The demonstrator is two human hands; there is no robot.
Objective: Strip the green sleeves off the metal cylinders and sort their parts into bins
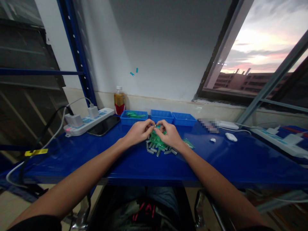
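Note:
My left hand (141, 131) and my right hand (169, 132) meet over a small heap in the middle of the blue table. Fingers and thumbs of both are pinched together, tips nearly touching; what sits between them is too small to make out. Beneath lie green translucent plastic pieces (156, 140), partly covered by my hands. Several short silver metal cylinders (151, 150) are scattered along the heap's near edge. A green and clear plastic packet (189, 143) lies just right of my right wrist.
Behind the heap stand a blue tray (133, 122) with green pieces and two more blue trays (161, 113) (184, 123). Left are a drink bottle (119, 101), a dark phone (104, 125) and a power strip (90, 122). An earbud case (231, 137) and another power strip (281, 138) lie right.

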